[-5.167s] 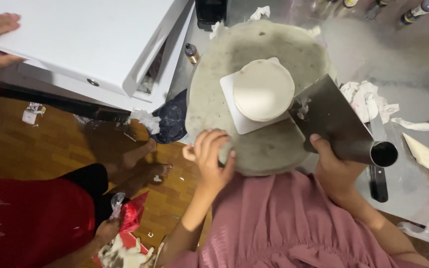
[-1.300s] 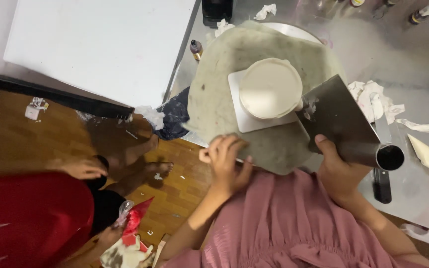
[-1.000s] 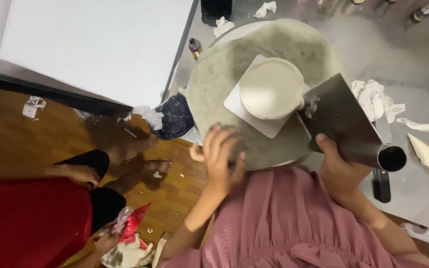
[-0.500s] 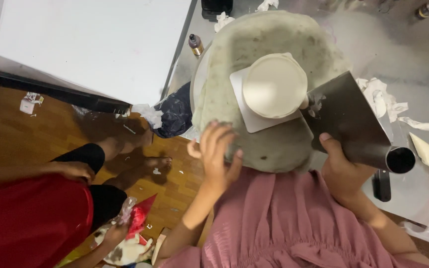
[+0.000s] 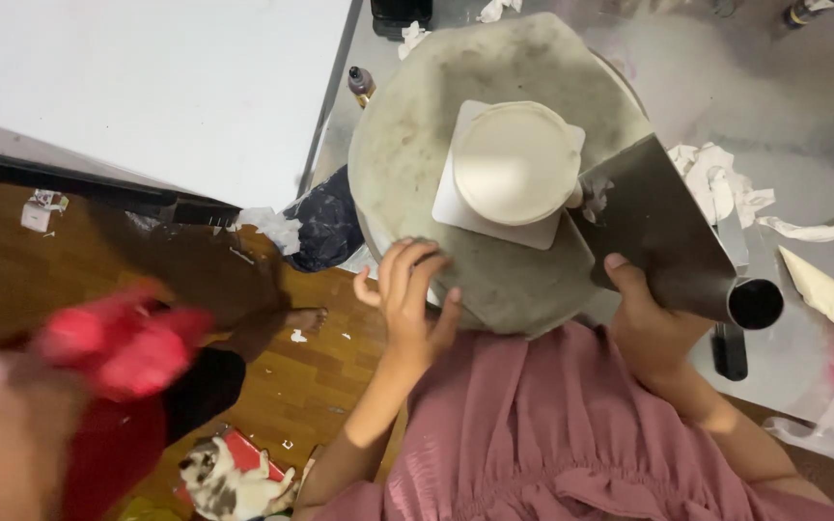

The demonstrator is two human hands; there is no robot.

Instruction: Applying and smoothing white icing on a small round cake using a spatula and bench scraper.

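A red-clad person [image 5: 98, 367] at lower left is motion-blurred; the scraper [image 5: 663, 232] hides the right palm [image 5: 644, 323].

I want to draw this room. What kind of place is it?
Probably a home kitchen or a small baking corner. A white cake sits on a round turntable, a metal scraper presses its side, and a piping bag lies nearby.

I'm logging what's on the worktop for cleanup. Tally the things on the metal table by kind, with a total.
Round turntable: 1
White iced cake: 1
Square cake board: 1
Metal scraper, in the right hand: 1
Small brown bottle: 1
Piping bag: 1
Crumpled tissue clump beside the scraper: 1
Total: 7
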